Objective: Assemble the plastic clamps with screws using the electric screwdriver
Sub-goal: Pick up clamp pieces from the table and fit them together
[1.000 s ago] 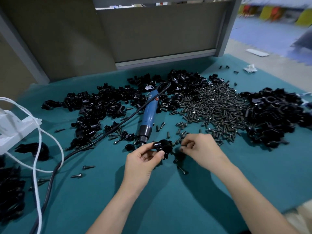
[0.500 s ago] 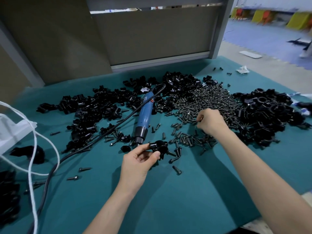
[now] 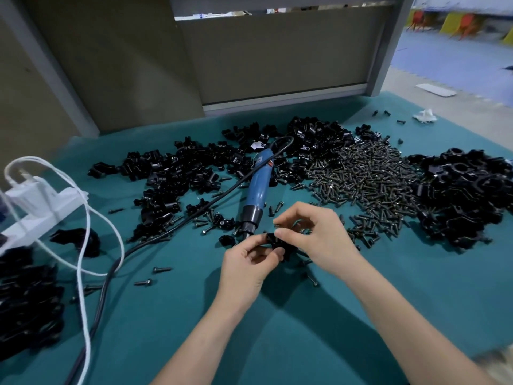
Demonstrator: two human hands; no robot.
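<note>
1. Just in front of the tip of the blue electric screwdriver (image 3: pixel 256 190), both hands are together on one black plastic clamp (image 3: pixel 277 243), held a little above the teal mat (image 3: pixel 277 343).
2. Coming from the near left of the screwdriver's tip, the left hand (image 3: pixel 247 263) grips the clamp, with thumb and curled fingers closed on its left side.
3. Coming from the near right of the tip, the right hand (image 3: pixel 319 234) has its thumb pressed on the top of the clamp and its fingers curled above it. Something small and dark shows at the forefinger; I cannot tell whether it is a screw.
4. The screwdriver lies flat on the mat with no hand on it, tip toward the person. Its black cord (image 3: pixel 111 273) loops out of the far end and runs off to the near left.
5. Right of the screwdriver lies a broad heap of screws (image 3: pixel 361 179), and beyond it, farther right, a pile of black clamp parts (image 3: pixel 466 195).
6. Left of the screwdriver sprawls another spread of black clamp pieces (image 3: pixel 177 173), reaching round behind its far end.
7. Well to the left of the screwdriver sits a white power strip (image 3: pixel 36 207) with a white cable (image 3: pixel 83 245) looping from it.
</note>
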